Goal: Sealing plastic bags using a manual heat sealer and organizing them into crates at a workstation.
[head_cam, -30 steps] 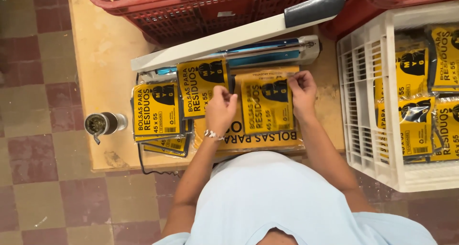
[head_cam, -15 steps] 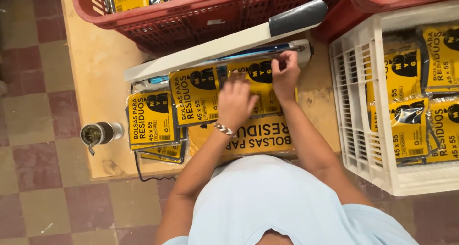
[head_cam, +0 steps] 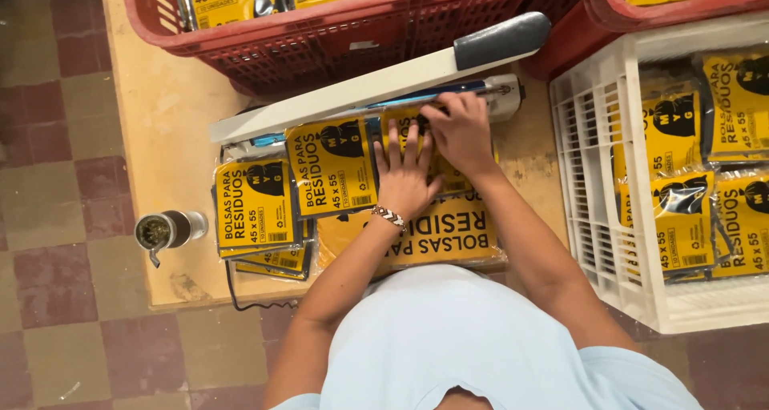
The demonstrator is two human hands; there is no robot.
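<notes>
A yellow and black bag packet (head_cam: 400, 134) lies with its far edge under the raised white arm of a heat sealer (head_cam: 384, 82) on a wooden table. My left hand (head_cam: 404, 178) presses flat on this packet, fingers spread. My right hand (head_cam: 460, 130) rests on the packet's far right edge, at the sealer's base bar, fingers curled on the plastic. Another like packet (head_cam: 330, 166) lies just left of my hands, and a third (head_cam: 255, 206) sits further left on a small stack. A larger yellow sheet (head_cam: 436, 234) lies under my wrists.
A red crate (head_cam: 336, 38) with packets stands behind the sealer. A white crate (head_cam: 641, 218) full of the same packets sits at the right. A metal cup with a straw (head_cam: 164, 230) stands near the table's left edge. A black cord (head_cam: 240, 302) hangs off the near edge.
Both hands have slid the packet away from me, in under the sealer arm. My right hand went from the packet's corner to the sealer bar.
</notes>
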